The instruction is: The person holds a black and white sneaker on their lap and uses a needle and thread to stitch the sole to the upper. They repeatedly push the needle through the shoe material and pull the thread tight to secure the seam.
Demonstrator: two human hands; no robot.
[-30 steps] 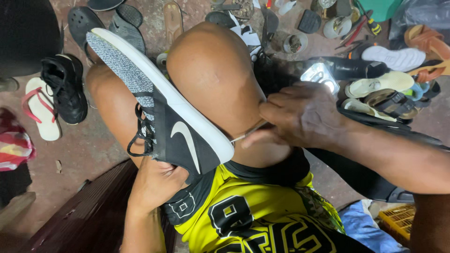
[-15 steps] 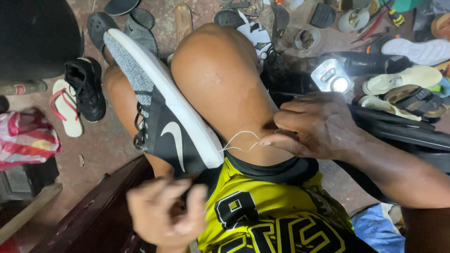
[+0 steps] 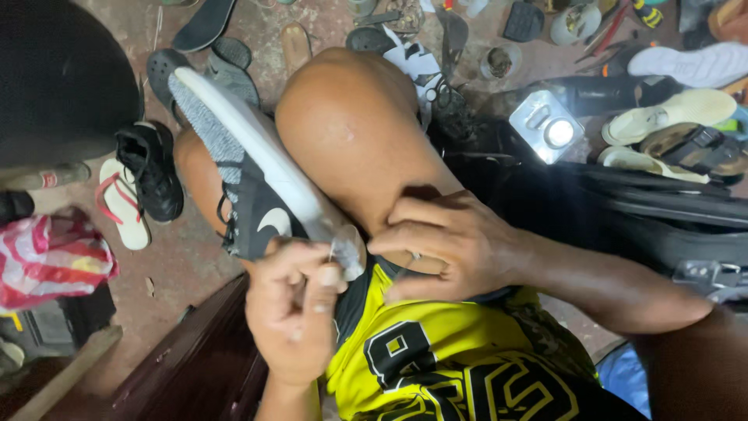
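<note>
sneaker [image 3: 257,195]: wedged between knees, long axis 10-to-4 o'clock
left hand [image 3: 294,312]: fingers pinched at heel end, thread unclear
right hand [image 3: 452,245]: 3 o'clock of heel, fingers curled on thigh

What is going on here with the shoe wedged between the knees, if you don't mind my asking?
A person sits with a grey and black sneaker clamped between their bare knees, white sole turned up. The left hand is at the shoe's heel end, fingers pinched together there, seemingly on a thin thread, though that is hard to make out. The right hand rests against the right knee beside the heel. Other shoes, a flip-flop and a lit lamp lie on the floor around.
</note>
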